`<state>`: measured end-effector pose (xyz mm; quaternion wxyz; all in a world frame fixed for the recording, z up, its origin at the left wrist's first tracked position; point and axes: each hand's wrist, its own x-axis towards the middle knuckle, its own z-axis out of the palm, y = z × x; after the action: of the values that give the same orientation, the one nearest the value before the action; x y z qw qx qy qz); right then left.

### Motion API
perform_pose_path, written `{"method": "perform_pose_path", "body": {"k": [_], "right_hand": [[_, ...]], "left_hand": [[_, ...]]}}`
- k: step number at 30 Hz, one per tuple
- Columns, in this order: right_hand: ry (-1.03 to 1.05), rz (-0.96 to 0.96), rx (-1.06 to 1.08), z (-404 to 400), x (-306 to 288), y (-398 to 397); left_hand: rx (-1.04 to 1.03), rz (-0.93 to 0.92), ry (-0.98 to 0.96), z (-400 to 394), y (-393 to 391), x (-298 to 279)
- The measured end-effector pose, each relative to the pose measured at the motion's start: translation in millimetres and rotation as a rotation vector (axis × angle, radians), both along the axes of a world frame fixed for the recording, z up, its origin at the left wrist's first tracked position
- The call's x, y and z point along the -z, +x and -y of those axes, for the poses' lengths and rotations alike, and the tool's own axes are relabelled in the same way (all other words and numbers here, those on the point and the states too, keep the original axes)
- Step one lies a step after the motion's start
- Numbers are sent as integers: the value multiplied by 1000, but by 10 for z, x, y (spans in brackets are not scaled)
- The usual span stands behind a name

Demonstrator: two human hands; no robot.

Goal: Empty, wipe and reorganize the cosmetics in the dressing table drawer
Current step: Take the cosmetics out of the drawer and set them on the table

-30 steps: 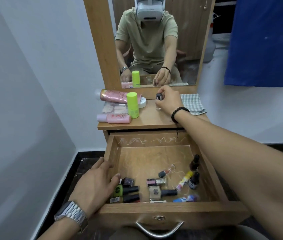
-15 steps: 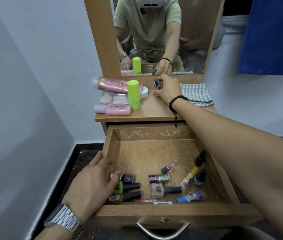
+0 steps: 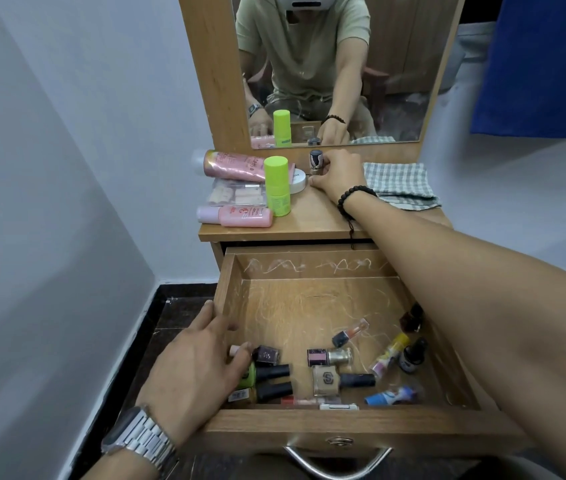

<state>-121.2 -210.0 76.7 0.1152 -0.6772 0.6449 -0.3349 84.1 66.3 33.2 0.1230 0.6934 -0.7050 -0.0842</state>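
Pinching a small glass bottle (image 3: 316, 162), right hand (image 3: 338, 174); left hand (image 3: 198, 362) fingers loose in scratched wooden drawer (image 3: 312, 299)

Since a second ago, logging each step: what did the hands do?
The right hand carried the small dark-capped bottle farther back and stood it on the tabletop by the mirror frame, fingers still round it. The left hand stayed on the drawer corner, touching the bottles there. Everything else kept its place.
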Motion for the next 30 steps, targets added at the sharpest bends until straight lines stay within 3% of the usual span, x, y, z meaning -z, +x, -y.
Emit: {"method": "perform_pose_path", "body": {"k": [13, 18, 21, 25, 30], "right_hand": [[82, -39, 27, -129, -55, -24], [-92, 165, 63, -495, -127, -261], [-209, 180, -20, -883, -182, -365], [-120, 76, -208, -1509, -76, -373], [300, -329, -530, -2038, 348, -350]], "left_hand": [[-9, -16, -17, 36, 36, 79], [142, 110, -57, 105, 72, 155], [190, 179, 7, 159, 58, 162], [176, 251, 105, 225, 15, 110], [242, 361, 149, 339, -121, 99]]}}
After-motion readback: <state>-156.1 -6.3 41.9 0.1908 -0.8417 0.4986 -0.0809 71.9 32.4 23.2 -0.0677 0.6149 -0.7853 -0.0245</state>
